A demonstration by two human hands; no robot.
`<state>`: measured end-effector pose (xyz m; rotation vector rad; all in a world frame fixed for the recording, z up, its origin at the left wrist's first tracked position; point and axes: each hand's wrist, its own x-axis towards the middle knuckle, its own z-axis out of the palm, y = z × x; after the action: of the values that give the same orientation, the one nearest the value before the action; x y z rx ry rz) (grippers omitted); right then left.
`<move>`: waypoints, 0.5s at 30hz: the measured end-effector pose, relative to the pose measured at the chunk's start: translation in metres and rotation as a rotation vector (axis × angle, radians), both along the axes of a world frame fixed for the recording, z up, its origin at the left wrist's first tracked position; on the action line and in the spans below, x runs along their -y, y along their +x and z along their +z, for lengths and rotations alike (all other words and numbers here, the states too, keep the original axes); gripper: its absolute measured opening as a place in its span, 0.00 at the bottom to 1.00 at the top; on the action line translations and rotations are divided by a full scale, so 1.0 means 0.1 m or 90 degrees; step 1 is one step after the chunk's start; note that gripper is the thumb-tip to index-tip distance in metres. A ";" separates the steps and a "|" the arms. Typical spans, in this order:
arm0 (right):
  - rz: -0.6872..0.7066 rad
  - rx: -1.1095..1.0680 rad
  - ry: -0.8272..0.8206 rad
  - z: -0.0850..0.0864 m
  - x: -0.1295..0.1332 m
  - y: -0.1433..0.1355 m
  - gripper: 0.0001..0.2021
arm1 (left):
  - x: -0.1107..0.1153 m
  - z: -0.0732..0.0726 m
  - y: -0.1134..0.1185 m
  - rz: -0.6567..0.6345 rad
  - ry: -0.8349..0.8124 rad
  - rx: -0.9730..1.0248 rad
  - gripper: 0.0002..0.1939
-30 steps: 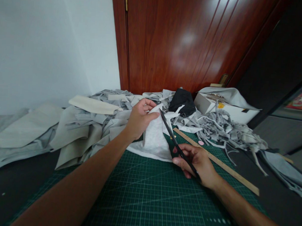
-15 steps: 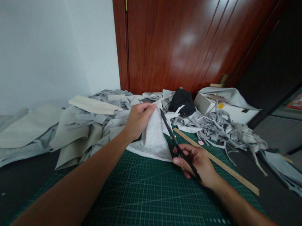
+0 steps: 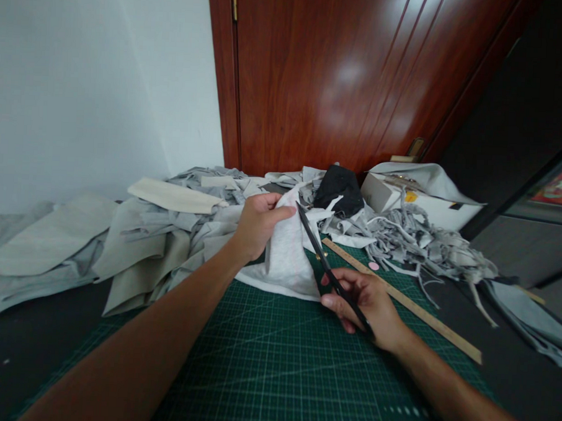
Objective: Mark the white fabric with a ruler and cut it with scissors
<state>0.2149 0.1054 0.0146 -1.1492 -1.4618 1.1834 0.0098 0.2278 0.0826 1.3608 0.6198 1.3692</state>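
Observation:
My left hand (image 3: 262,223) pinches the upper part of a white fabric piece (image 3: 286,251) between thumb and fingers. The fabric hangs down from it, and its lower edge rests on a green cutting mat (image 3: 274,359). In my right hand (image 3: 361,301) is a pair of black scissors (image 3: 324,262), fingers wrapped round the handles. The blades point up and left, their tip at the fabric's right edge beside my left thumb. The blades look closed or nearly so.
Grey and cream fabric pieces (image 3: 144,248) are heaped at the left. A wooden ruler (image 3: 411,306) lies right of the scissors, near a pink disc (image 3: 373,266). Behind are a black cloth (image 3: 340,191), tangled grey strips (image 3: 429,238), a white box (image 3: 384,193) and a wooden door (image 3: 324,82).
My left thumb has shifted slightly right and down on the fabric, and the fabric's top has shifted a little. My right hand and the scissors have barely moved.

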 end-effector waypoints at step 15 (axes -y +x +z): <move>0.031 -0.026 0.013 -0.05 -0.02 0.04 0.26 | 0.02 0.02 -0.01 -0.050 -0.049 -0.067 0.07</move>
<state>0.2191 0.1075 0.0096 -1.0747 -1.4746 1.2168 0.0084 0.2260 0.0841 1.3869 0.6759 1.2054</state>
